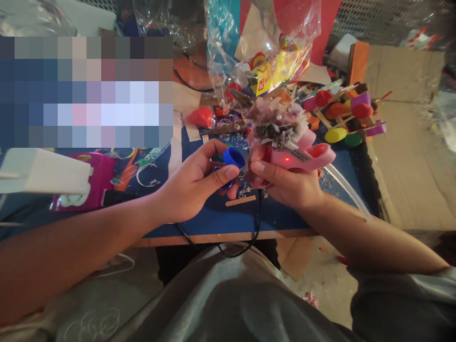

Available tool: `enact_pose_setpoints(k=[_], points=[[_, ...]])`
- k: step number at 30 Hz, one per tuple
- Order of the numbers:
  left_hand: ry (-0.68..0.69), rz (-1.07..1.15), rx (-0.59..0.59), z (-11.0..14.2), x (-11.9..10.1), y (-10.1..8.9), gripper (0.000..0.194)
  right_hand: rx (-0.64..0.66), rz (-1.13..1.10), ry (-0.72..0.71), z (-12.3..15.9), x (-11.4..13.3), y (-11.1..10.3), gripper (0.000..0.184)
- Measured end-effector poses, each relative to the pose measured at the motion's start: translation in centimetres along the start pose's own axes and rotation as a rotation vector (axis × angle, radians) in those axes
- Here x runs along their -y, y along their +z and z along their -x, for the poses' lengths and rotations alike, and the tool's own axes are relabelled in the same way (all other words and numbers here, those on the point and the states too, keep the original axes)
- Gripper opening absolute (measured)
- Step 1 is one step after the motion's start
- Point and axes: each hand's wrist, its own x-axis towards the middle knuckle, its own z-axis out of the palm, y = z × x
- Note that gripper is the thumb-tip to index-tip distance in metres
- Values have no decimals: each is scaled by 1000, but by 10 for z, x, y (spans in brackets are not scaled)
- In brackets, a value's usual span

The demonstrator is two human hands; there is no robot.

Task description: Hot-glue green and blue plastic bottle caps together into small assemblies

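Observation:
My left hand (190,184) is closed on a round, hollow blue plastic cap (233,156), pinched between thumb and fingers over the table. Close beside it, my right hand (297,187) wraps round a pink hot glue gun (306,160) with a small red light glowing on its side. A clear glue stick (351,192) sticks out of the gun's back end towards my right forearm. Matted whitish and dark scraps (280,118) cover the gun's front part, hiding most of the nozzle. Cap and glue gun are apart.
A wooden craft stick (241,201) lies on the littered blue tabletop (213,222). Stick-and-cap pieces (351,114) are heaped at the right, beside cardboard (409,147). A magenta container (103,173) stands left; a plastic-wrapped yellow packet (280,69) lies behind. A black cord (233,256) loops over the front edge.

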Motion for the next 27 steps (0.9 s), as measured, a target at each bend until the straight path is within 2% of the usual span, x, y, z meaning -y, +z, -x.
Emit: enact_pose_setpoints(k=[7,9,13,17,21,27], points=[[-75,22,-48,-1,-1,3,62,77,14,71,-1,0,5,41],[-95,-9,-64,-1,-1,4,64,28,18,75,-2,-3,4,42],[-103,-44,-150,0,-3,3,67,-164,44,75,-6,-10,-1,38],[-133,91,-230,1,-5,5,49,-254,77,94,-13,-13,-2,35],[-66,199,-319,0,-4,5,25,-270,59,133,-16,-9,0,41],[-35,199,-351,-3,-4,2,22,-246,31,117,-14,-6,1,42]])
